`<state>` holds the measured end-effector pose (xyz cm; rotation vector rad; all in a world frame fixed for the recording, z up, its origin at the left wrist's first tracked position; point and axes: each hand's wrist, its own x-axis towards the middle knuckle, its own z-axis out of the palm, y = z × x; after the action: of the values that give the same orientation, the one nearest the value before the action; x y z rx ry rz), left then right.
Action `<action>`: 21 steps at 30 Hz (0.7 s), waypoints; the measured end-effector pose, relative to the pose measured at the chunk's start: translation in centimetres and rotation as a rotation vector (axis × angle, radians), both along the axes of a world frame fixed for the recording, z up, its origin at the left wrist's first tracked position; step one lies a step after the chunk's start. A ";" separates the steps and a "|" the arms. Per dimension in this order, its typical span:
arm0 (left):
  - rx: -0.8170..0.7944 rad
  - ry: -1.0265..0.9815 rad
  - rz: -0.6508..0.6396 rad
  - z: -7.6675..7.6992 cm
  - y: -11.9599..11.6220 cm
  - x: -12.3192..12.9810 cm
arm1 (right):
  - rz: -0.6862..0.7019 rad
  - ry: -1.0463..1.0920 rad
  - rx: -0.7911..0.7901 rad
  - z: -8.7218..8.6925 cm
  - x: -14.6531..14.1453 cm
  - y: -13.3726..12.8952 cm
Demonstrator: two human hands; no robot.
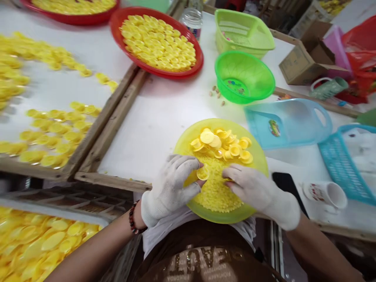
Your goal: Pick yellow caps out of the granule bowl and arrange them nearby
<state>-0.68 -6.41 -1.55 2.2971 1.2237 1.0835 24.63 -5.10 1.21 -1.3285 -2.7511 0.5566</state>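
My left hand (179, 178), in a white glove with bare fingertips, pinches a small round yellow plastic cap (203, 172) by its edge, open side up. Close by, my right hand (249, 184), gloved the same way, has its fingers drawn together over small yellow pellets (219, 196); a bit of yellow shows at the fingertips, but what it is I cannot make out. Both hands are over a translucent yellow-green basin (188, 137). Heaped at its far side are several loose yellow caps (221, 141).
Red trays (114, 27) of yellow caps stand at the back left. More caps (58, 131) lie on the left tabletop behind wooden edging (108, 121). A green bowl (245, 76), a blue tray (293, 121), a black phone (289, 192) and a white mug (326, 194) are to the right.
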 end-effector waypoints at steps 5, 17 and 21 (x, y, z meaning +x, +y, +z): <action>0.012 -0.087 0.179 1.1 1.3 -5.3 | -0.206 -0.116 0.414 -1.6 1.9 2.4; -0.242 0.388 1.168 1.5 7.8 -36.2 | -0.225 0.063 0.421 -1.2 3.3 4.1; -0.297 0.362 0.978 1.4 7.7 -36.1 | -0.266 0.247 0.010 0.4 -0.2 1.5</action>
<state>-36.78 1.30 -0.15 1.6709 2.5826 0.6295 24.45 -3.61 1.58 -1.4793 -2.3338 0.6375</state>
